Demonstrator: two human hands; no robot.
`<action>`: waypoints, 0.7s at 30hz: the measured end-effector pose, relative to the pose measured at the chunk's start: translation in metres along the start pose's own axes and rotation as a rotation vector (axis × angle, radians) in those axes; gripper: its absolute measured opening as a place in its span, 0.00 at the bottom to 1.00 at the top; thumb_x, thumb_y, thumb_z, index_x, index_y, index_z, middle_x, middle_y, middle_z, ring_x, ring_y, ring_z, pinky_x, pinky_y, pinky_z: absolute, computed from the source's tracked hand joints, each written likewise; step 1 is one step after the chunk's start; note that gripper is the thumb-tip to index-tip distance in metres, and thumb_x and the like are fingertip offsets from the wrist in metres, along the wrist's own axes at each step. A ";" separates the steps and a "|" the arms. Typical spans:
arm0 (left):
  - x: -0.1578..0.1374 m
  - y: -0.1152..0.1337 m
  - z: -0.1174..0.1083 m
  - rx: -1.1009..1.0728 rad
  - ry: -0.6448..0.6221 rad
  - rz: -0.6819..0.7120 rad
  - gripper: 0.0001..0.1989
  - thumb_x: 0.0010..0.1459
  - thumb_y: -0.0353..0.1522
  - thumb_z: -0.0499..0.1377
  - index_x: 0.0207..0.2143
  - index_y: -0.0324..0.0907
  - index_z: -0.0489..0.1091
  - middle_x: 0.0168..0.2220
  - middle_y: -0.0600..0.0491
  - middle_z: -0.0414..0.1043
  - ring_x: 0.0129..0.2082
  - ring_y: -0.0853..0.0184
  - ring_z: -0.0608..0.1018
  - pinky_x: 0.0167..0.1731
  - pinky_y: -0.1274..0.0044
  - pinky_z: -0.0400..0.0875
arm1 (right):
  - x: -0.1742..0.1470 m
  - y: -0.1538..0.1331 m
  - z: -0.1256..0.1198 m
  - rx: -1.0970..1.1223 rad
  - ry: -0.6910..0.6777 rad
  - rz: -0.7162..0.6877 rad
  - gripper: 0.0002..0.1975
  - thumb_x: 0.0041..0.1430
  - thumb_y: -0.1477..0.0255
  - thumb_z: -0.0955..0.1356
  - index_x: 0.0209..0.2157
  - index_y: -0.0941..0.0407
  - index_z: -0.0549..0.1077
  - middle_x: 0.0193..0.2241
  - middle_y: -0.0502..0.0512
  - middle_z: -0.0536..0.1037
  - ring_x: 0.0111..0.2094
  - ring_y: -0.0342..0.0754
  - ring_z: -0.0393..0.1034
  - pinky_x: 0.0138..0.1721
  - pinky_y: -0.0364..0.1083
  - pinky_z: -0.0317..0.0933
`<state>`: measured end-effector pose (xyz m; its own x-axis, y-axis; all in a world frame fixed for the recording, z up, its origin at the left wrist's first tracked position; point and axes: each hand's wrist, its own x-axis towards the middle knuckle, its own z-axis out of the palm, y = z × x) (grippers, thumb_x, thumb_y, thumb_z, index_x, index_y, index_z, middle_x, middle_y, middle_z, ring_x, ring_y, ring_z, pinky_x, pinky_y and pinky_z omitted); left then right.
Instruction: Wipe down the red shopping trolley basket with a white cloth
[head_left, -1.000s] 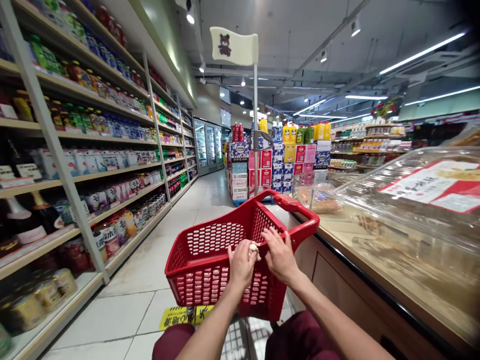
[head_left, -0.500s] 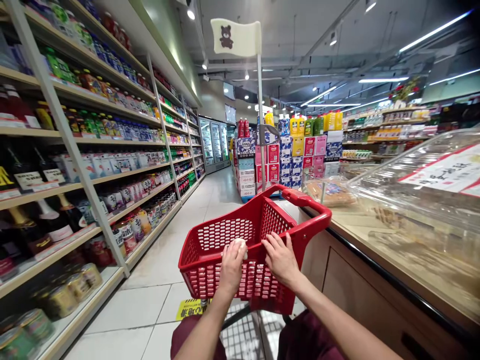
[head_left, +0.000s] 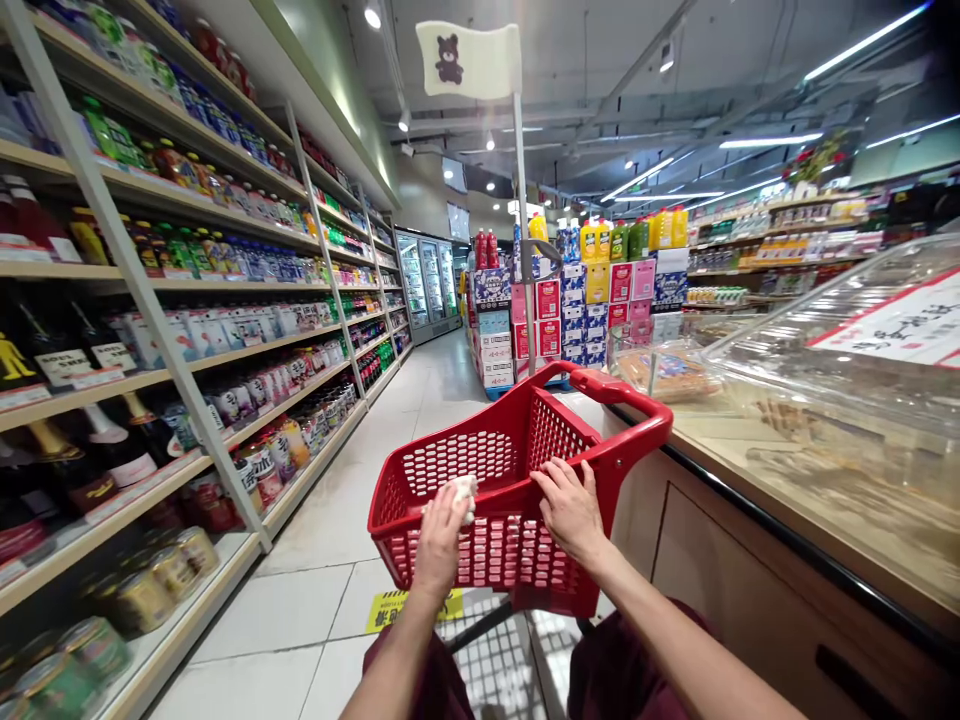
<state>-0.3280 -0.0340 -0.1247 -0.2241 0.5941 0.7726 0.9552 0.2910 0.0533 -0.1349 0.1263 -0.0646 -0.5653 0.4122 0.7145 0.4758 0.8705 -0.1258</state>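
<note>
A red plastic shopping cart [head_left: 513,496] stands side-on in front of me, its handle toward the right. My left hand [head_left: 438,540] is closed on a crumpled white cloth or tissue [head_left: 466,492] and presses it on the near rim, left of the middle. Part of the cloth is hidden under the fingers. Farther right, my right hand [head_left: 571,510] hooks its fingers over the same rim, thumb apart. The basket's visible inside shows no goods. A pole with a cream bear flag [head_left: 472,60] rises behind the basket.
Shelves of drinks [head_left: 247,355] line the left side. On the right is a counter [head_left: 750,460] with clear plastic covers [head_left: 847,370]. Stacked drink cartons [head_left: 547,310] stand ahead, with glass-door fridges [head_left: 427,275] beyond. A yellow floor sign [head_left: 386,612] lies under the cart.
My left hand with the cloth has slid leftward along the rim, away from the right hand. The right hand stays on the rim. The view has shifted slightly.
</note>
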 end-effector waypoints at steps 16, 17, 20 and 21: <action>-0.018 -0.043 -0.019 0.047 0.110 -0.127 0.24 0.53 0.21 0.44 0.50 0.47 0.63 0.55 0.53 0.61 0.58 0.62 0.58 0.54 0.63 0.59 | -0.003 0.005 0.005 0.021 0.032 -0.033 0.18 0.51 0.78 0.60 0.44 0.54 0.70 0.46 0.55 0.71 0.53 0.51 0.56 0.58 0.56 0.32; -0.023 -0.050 -0.022 0.065 0.145 -0.163 0.23 0.53 0.22 0.45 0.50 0.46 0.63 0.55 0.52 0.61 0.59 0.61 0.57 0.54 0.62 0.59 | -0.003 0.004 0.006 0.020 0.047 -0.021 0.18 0.51 0.78 0.60 0.43 0.55 0.71 0.46 0.55 0.72 0.53 0.51 0.56 0.58 0.56 0.32; -0.022 -0.038 -0.017 0.056 0.119 -0.147 0.26 0.51 0.20 0.43 0.51 0.45 0.61 0.56 0.52 0.59 0.59 0.62 0.56 0.56 0.63 0.58 | -0.002 0.000 0.008 0.019 0.085 0.001 0.17 0.51 0.77 0.60 0.42 0.55 0.71 0.44 0.56 0.72 0.52 0.52 0.57 0.57 0.58 0.32; -0.018 -0.026 -0.013 0.033 0.082 -0.110 0.28 0.51 0.19 0.43 0.52 0.46 0.60 0.57 0.53 0.59 0.59 0.64 0.56 0.57 0.64 0.57 | -0.002 0.000 0.008 0.018 0.092 0.004 0.17 0.51 0.77 0.60 0.42 0.55 0.71 0.44 0.57 0.72 0.51 0.53 0.58 0.57 0.58 0.32</action>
<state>-0.3463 -0.0618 -0.1319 -0.3090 0.4942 0.8126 0.9187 0.3760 0.1207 -0.1392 0.1273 -0.0717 -0.4992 0.3898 0.7739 0.4652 0.8740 -0.1402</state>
